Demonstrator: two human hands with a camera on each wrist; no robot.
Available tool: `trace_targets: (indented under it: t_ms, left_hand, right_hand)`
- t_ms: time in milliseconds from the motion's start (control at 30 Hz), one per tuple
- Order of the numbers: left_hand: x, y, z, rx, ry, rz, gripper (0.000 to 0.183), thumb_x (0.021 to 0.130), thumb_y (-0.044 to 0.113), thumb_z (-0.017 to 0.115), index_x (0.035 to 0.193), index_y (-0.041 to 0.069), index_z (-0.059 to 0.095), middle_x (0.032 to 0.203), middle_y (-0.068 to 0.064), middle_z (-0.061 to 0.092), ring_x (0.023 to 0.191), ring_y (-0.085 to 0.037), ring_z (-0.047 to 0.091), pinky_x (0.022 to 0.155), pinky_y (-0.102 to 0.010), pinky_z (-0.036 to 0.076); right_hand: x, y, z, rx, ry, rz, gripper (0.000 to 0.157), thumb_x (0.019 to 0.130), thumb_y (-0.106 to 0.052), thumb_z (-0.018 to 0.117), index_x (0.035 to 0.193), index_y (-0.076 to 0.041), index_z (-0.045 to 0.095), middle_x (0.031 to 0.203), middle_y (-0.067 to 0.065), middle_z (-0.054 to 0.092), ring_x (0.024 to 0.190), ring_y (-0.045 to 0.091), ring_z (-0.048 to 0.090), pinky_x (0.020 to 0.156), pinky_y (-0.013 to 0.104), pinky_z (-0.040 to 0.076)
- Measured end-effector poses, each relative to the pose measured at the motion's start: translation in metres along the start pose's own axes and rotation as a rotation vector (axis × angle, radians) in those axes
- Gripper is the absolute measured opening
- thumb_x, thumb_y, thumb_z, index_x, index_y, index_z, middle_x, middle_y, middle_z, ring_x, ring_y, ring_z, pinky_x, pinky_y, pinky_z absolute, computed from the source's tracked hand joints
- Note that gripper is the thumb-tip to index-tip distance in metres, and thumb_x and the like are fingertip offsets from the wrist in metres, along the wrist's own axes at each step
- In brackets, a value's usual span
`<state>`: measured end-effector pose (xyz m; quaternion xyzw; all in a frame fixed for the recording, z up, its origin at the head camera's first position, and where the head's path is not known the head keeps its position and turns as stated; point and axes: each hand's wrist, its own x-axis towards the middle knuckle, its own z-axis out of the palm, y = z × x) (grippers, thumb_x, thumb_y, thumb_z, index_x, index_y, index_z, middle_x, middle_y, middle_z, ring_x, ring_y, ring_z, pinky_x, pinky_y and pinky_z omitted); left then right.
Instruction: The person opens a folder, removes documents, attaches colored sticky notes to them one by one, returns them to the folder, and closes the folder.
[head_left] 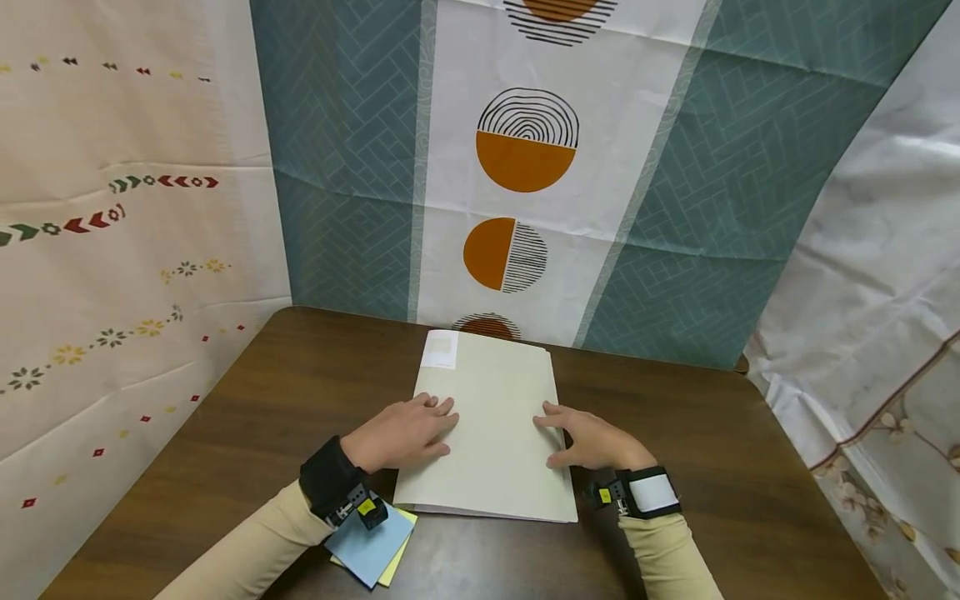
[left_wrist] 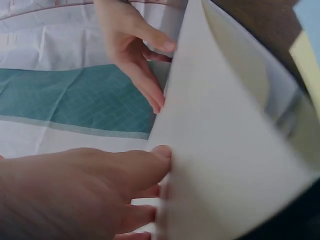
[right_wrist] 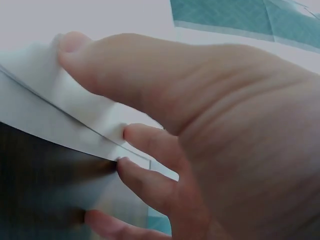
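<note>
A cream-coloured folder (head_left: 498,417) lies flat on the table, with a small white label (head_left: 440,349) at its top left corner. My left hand (head_left: 408,433) rests on its left side, fingers spread over the cover. At the right edge is my right hand (head_left: 596,437). In the right wrist view, the thumb of that right hand (right_wrist: 200,100) touches the top cover, while its other fingers reach the layered edge and the table beside it. The left wrist view shows the folder (left_wrist: 225,130) slightly gaping along its near edge, with something indistinct inside.
A blue square of paper (head_left: 367,546) lies over a yellow one (head_left: 401,560) by the left wrist, on the brown wooden table (head_left: 720,467). Patterned cloths (head_left: 352,167) hang behind the table and along both sides.
</note>
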<state>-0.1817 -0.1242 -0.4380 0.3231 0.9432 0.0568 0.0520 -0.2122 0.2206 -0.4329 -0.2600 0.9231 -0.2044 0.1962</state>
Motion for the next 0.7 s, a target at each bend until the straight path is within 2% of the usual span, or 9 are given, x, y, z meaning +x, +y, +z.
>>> trace_targets:
  t_ms: [167, 367, 467, 567, 700]
  left_hand:
    - [-0.005, -0.002, -0.006, -0.033, -0.022, -0.047, 0.053, 0.103, 0.032, 0.082, 0.149, 0.007, 0.072, 0.159, -0.019, 0.068, 0.131, -0.038, 0.069, 0.104, -0.050, 0.066]
    - [-0.003, -0.008, -0.006, -0.027, 0.006, -0.046, 0.050, 0.103, 0.035, 0.083, 0.147, 0.011, 0.076, 0.157, -0.016, 0.071, 0.128, -0.035, 0.070, 0.100, -0.048, 0.066]
    - [-0.001, -0.010, -0.006, -0.028, 0.077, -0.032, 0.042, 0.103, 0.034, 0.083, 0.139, 0.014, 0.081, 0.151, -0.013, 0.076, 0.124, -0.033, 0.072, 0.097, -0.048, 0.064]
    - [0.002, -0.011, -0.008, -0.031, 0.184, -0.008, 0.033, 0.102, 0.031, 0.082, 0.130, 0.013, 0.085, 0.139, -0.011, 0.082, 0.121, -0.032, 0.075, 0.098, -0.049, 0.064]
    - [0.006, -0.006, -0.014, -0.026, 0.288, -0.018, 0.037, 0.103, 0.039, 0.081, 0.130, 0.014, 0.084, 0.134, -0.010, 0.081, 0.125, -0.030, 0.075, 0.103, -0.050, 0.063]
  right_hand:
    - [0.007, -0.006, 0.004, 0.017, -0.002, -0.006, 0.072, 0.095, -0.017, 0.091, 0.160, -0.003, 0.062, 0.181, 0.026, 0.039, 0.168, 0.050, 0.040, 0.130, 0.065, 0.043]
    - [0.009, -0.010, 0.004, 0.009, 0.029, 0.001, 0.067, 0.098, -0.022, 0.088, 0.157, -0.003, 0.064, 0.179, 0.026, 0.043, 0.167, 0.050, 0.042, 0.131, 0.067, 0.042]
    - [0.010, -0.010, 0.005, -0.035, 0.067, -0.016, 0.067, 0.101, -0.027, 0.086, 0.159, -0.003, 0.062, 0.175, 0.027, 0.049, 0.164, 0.051, 0.046, 0.129, 0.069, 0.043]
    - [0.010, -0.011, 0.005, -0.089, 0.129, -0.025, 0.072, 0.101, -0.030, 0.085, 0.161, -0.003, 0.058, 0.171, 0.026, 0.054, 0.161, 0.052, 0.049, 0.127, 0.070, 0.046]
    - [0.008, -0.017, 0.003, -0.145, 0.252, -0.007, 0.078, 0.100, -0.042, 0.083, 0.165, -0.008, 0.056, 0.168, 0.024, 0.058, 0.159, 0.051, 0.052, 0.120, 0.075, 0.049]
